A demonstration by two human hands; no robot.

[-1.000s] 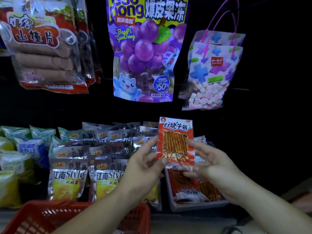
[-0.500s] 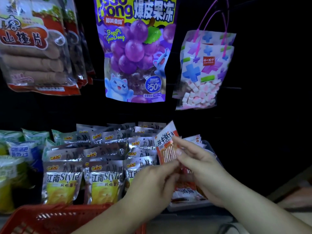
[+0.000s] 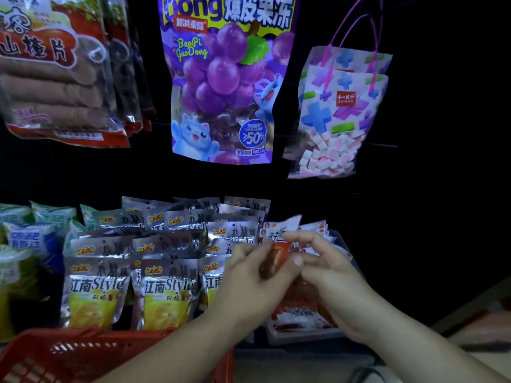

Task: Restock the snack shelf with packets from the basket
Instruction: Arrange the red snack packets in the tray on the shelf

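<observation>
The restock is in mid-step, judging by the packet in hand. One red packet (image 3: 278, 252) sits between both hands, just above the clear tray (image 3: 298, 338) at the right end of the snack shelf (image 3: 298, 357). The left hand (image 3: 249, 277) has its grip closed on the packet, thumb pressed to its face. The right hand (image 3: 331, 275) pinches the packet's upper edge with curled fingers, though blur softens the detail. The tray already holds a row of matching red packets (image 3: 301, 312), and silver and yellow packets (image 3: 94, 288) fill the shelf to the left, so much looks stocked. This packet is not yet set down. The red basket (image 3: 83, 352) shows only its rim, so what remains inside cannot be told.
</observation>
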